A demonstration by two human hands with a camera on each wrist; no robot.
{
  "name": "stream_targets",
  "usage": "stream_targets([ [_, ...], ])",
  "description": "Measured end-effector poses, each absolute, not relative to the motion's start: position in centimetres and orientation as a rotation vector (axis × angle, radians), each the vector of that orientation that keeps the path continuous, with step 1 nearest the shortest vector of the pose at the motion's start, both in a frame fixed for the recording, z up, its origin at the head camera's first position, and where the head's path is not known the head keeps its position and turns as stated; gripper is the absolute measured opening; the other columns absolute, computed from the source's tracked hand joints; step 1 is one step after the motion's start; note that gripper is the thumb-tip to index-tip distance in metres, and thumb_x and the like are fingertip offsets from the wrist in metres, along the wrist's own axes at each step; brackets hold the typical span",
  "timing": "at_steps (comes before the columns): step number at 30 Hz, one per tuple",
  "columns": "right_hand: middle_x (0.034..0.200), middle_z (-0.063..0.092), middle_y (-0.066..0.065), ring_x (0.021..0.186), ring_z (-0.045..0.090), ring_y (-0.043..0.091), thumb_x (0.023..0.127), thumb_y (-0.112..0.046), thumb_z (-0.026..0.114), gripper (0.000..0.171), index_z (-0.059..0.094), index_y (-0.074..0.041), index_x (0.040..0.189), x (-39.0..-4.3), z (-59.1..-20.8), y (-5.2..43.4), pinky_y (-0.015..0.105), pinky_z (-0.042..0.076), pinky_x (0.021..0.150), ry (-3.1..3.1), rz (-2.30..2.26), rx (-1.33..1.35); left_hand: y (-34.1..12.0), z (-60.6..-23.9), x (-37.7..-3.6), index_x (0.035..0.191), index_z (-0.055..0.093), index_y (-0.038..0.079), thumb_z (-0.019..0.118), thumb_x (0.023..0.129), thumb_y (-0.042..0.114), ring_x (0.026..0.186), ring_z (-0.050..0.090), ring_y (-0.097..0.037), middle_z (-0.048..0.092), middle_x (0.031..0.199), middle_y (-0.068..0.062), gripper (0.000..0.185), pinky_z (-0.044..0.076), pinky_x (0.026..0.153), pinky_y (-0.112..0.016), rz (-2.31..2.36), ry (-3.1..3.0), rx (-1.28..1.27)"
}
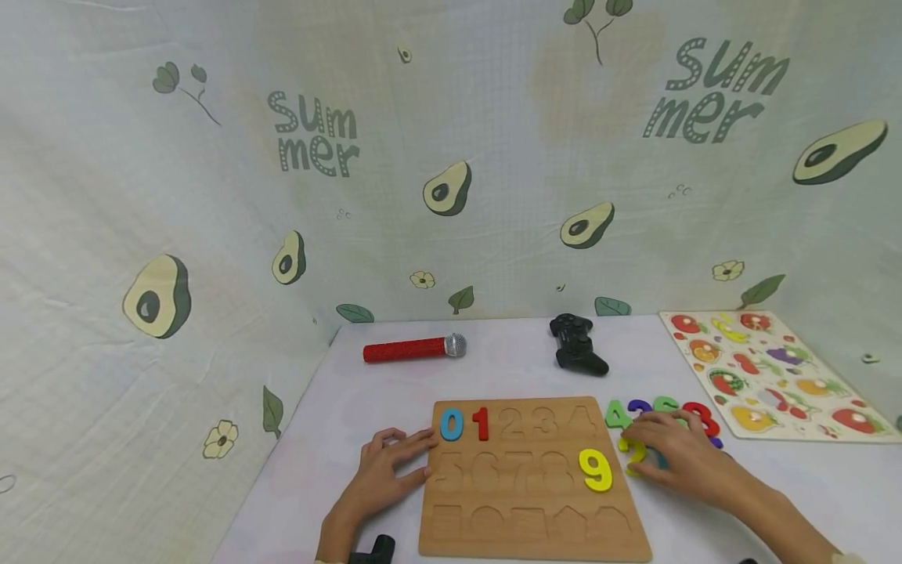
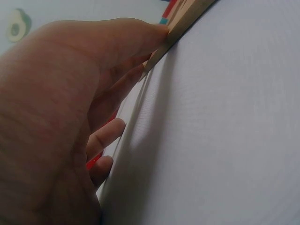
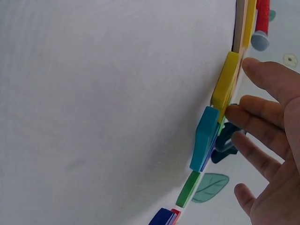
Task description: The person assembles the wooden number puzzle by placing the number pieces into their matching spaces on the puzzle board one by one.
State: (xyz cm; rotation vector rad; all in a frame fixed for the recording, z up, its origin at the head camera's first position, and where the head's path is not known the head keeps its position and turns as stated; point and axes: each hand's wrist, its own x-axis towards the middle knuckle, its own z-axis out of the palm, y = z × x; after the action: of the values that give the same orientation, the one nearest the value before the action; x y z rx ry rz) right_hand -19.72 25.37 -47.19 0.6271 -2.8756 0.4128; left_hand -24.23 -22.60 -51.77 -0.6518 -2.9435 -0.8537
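Wooden number board (image 1: 528, 501) flat on white table (image 1: 352, 407), near centre. Blue 0 (image 1: 451, 424) and red 1 (image 1: 481, 423) seated in far row, left end; yellow 9 (image 1: 596, 469) seated in middle row, right end. Remaining recesses unfilled.

Left hand (image 1: 384, 470) laid palm down on table, fingertips touching left edge of board near blue 0. Fingers extended, slightly spread, holding nothing. Left wrist view: fingertip (image 2: 157, 30) pressed against board edge (image 2: 187, 18).

Right hand (image 1: 676, 454) resting over loose number pieces just right of board. Fingers straight and slightly apart, lying on yellow piece (image 1: 634, 453); no curl around it visible. Right wrist view: yellow piece (image 3: 225, 84) and teal piece (image 3: 204, 138) lying on table beside fingers (image 3: 253, 126), fingers spread, not clamped.

Loose pieces far of right hand: green 4 (image 1: 616, 413), purple piece (image 1: 640, 407), green piece (image 1: 665, 405), red piece (image 1: 701, 417), partly covered by hand.

Red microphone (image 1: 414, 348) lying far left of board. Black game controller (image 1: 576, 344) far of board, right of microphone. Fruit puzzle board (image 1: 771, 376) at far right of table. Avocado-print cloth (image 1: 211, 196) as backdrop.
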Motion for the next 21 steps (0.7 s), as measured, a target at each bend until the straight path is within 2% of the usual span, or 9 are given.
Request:
stream_targets([
  [8, 0.113, 0.069, -0.006, 0.119, 0.055, 0.035, 0.076, -0.044, 0.085, 0.040, 0.073, -0.025, 0.110, -19.62, -47.50, 25.56, 0.068, 0.023, 0.094, -2.897, 0.389, 0.648, -22.59, -51.74, -24.24, 0.137, 0.062, 0.038, 0.065, 0.093, 0.053, 0.127, 0.033, -0.022, 0.051, 0.146, 0.018, 0.047, 0.026, 0.097, -0.055, -0.849, -2.954, -0.645],
  [13, 0.120, 0.068, 0.000, 0.121, 0.052, 0.038, 0.073, -0.043, 0.087, 0.046, 0.073, -0.024, 0.113, -19.44, -47.71, 25.63, 0.068, 0.024, 0.095, -2.909, 0.335, 0.634, -22.55, -51.59, -24.27, 0.137, 0.062, 0.037, 0.063, 0.093, 0.054, 0.127, 0.033, -0.023, 0.050, 0.147, 0.018, 0.047, 0.026, 0.098, -0.055, -0.849, -2.959, -0.656],
  [21, 0.122, 0.067, 0.002, 0.122, 0.052, 0.038, 0.074, -0.040, 0.087, 0.043, 0.073, -0.024, 0.112, -19.52, -47.64, 25.59, 0.068, 0.023, 0.096, -2.912, 0.348, 0.657, -22.63, -51.63, -24.21, 0.137, 0.062, 0.035, 0.064, 0.094, 0.053, 0.126, 0.035, -0.024, 0.051, 0.147, 0.016, 0.047, 0.027, 0.095, -0.054, -0.841, -2.925, -0.681],
])
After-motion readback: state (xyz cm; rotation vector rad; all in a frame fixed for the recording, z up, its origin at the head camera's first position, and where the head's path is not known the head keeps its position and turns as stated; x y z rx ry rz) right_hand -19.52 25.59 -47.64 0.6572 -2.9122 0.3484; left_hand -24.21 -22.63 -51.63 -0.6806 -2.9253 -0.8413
